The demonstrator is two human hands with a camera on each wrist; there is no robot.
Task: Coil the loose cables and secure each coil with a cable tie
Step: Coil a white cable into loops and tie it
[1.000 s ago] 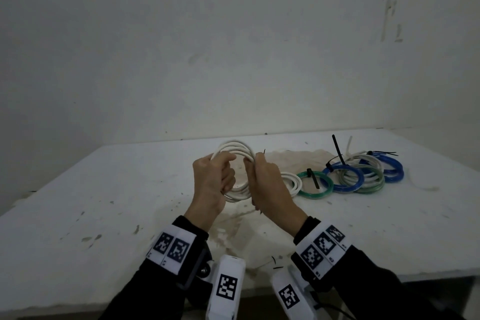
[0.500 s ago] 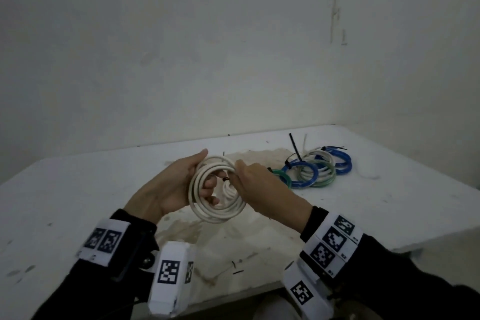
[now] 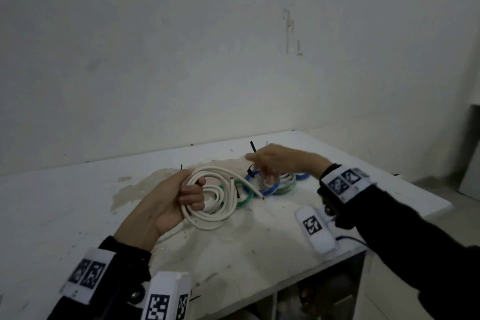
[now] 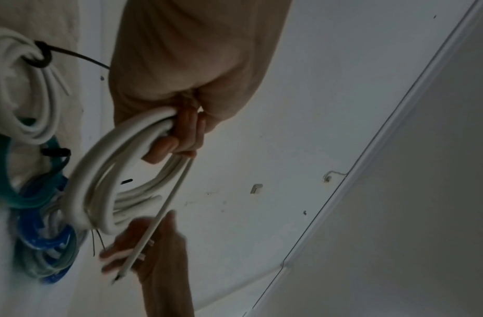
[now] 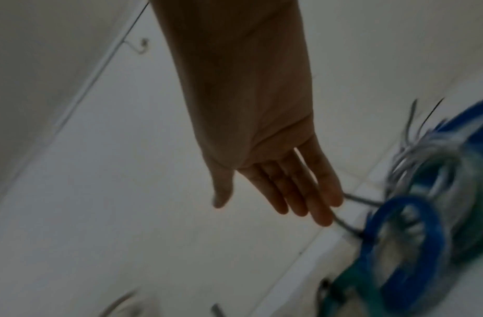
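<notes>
My left hand (image 3: pixel 193 187) grips a white cable coil (image 3: pixel 215 215) just above the table, fingers curled round one side of its loops. In the left wrist view the coil (image 4: pixel 99 178) has a thin loose end (image 4: pixel 166 206) sticking out past the fingers. My right hand (image 3: pixel 259 163) is stretched out over a pile of tied coils at the back, fingers straight and holding nothing. The right wrist view shows this right hand (image 5: pixel 272 199) open, its fingertips close to a black cable tie (image 5: pixel 351 227) on a blue coil (image 5: pixel 397 246).
The pile holds a blue coil (image 3: pixel 262 189), a green coil (image 3: pixel 245 199) and a tied white coil (image 4: pixel 17 90). A black tie tail (image 3: pixel 253 147) stands up beside my right hand. A stained cloth (image 3: pixel 233 247) covers the white table (image 3: pixel 65 202). Its front edge is near.
My right hand has let go of the white coil and moved right and away to the pile of tied coils. My left hand now holds the coil alone, lower and flatter.
</notes>
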